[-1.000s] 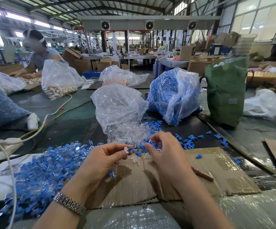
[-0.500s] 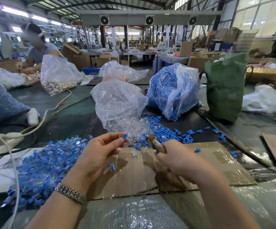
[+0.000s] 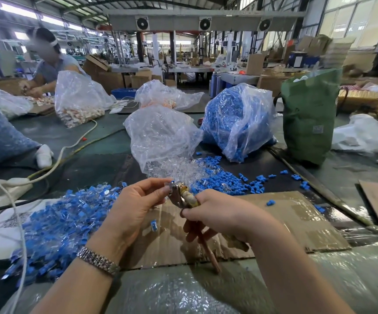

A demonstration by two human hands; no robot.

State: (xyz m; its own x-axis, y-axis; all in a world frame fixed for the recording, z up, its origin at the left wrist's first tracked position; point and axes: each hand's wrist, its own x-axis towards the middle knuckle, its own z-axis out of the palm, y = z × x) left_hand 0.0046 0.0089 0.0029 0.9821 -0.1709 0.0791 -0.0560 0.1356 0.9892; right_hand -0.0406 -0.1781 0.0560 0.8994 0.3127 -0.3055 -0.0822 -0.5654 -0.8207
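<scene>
— How far along are you?

— Partway, I'd judge. My left hand pinches one small plastic piece at its fingertips, held up above the cardboard sheet. My right hand is clenched round the handles of the pliers, and their metal head touches that piece. This one looks to be in the middle of being pressed.

— What's done so far?

— The heap of blue-and-clear pieces on my left looks like the finished lot, and it's a big one. A lone blue piece lies on the cardboard under my left hand.

— And what's left?

— Plenty, I reckon. Loose blue caps lie scattered just beyond my hands. Clear parts spill out of the clear bag behind them. The bag of blue caps beside it looks nearly full.

— What's the desk like?

— The desk is dark green, with bubble wrap over the near edge. A white cable runs across its left side, and a green sack stands on the right.

— And the room?

— It's a big factory hall with a steel roof and round fans on an overhead beam. Cardboard boxes are stacked at the back. Another person is sorting at the far left of the same desk.
</scene>
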